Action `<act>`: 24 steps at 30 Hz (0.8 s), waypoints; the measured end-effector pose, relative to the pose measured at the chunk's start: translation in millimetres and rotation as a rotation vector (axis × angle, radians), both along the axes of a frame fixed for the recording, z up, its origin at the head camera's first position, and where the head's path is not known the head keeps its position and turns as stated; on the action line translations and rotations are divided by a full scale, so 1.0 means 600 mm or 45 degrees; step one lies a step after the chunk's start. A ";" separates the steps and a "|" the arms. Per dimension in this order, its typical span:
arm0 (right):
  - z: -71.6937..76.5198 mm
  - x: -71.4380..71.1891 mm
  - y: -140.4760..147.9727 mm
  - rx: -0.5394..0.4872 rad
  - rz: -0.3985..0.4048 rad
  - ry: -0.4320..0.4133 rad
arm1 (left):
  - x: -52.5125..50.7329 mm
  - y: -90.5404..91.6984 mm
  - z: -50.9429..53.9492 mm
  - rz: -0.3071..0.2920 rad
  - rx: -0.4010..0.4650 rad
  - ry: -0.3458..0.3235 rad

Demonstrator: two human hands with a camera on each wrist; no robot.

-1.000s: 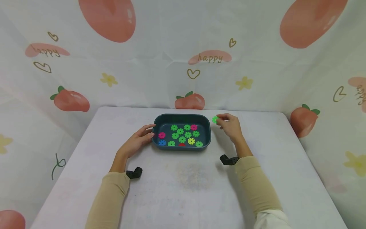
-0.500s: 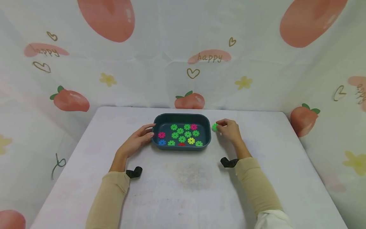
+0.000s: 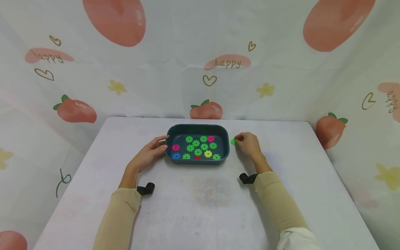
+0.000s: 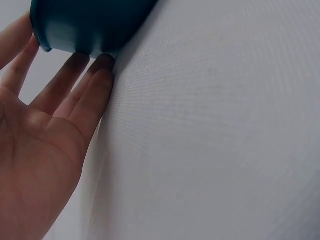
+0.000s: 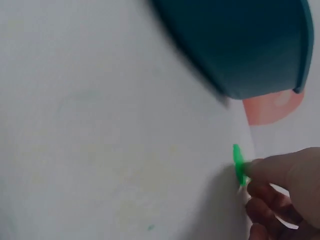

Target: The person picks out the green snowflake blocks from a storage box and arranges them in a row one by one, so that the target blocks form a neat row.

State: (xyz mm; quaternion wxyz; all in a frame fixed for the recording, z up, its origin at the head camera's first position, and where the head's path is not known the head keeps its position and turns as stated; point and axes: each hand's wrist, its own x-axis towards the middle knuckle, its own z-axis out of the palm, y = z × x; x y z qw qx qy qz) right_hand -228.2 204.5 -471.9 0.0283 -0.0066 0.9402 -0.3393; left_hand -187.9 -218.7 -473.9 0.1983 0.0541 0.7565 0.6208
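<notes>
A dark teal rectangular tray (image 3: 197, 161) holds several flat notched discs, mostly green (image 3: 198, 152), with a yellow disc (image 3: 208, 153), a blue disc (image 3: 176, 156) and some pink or red ones. My left hand (image 3: 148, 155) rests against the tray's left end. In the left wrist view, its nearly straight fingers (image 4: 91, 101) touch the outer wall. Just right of the tray, my right hand (image 3: 249, 144) pinches a green notched disc (image 5: 238, 164) between thumb and fingertips. The right wrist view has that disc edge-on, close to the tabletop; whether it touches is unclear.
The white tabletop (image 3: 200, 208) bears a faint stain in front of the tray. Behind it hangs a white cloth (image 3: 168, 69) printed with peaches and hearts. Black camera mounts (image 3: 146, 189) sit on both wrists.
My right hand has come down toward the front with the green disc, from near the table's back edge to beside the tray's right wall. The left hand and tray have stayed put.
</notes>
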 end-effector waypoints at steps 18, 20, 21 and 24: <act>0.045 0.005 -0.004 0.193 0.064 0.124 | 0.001 0.001 -0.003 -0.004 0.010 -0.009; 0.056 0.006 -0.010 0.208 0.063 0.121 | 0.000 0.001 -0.004 -0.002 0.012 -0.010; 0.061 0.007 -0.013 0.213 0.062 0.125 | 0.000 0.000 -0.004 -0.001 0.011 -0.010; 0.076 0.008 -0.022 0.255 0.068 0.142 | -0.001 -0.002 -0.004 0.001 0.007 -0.012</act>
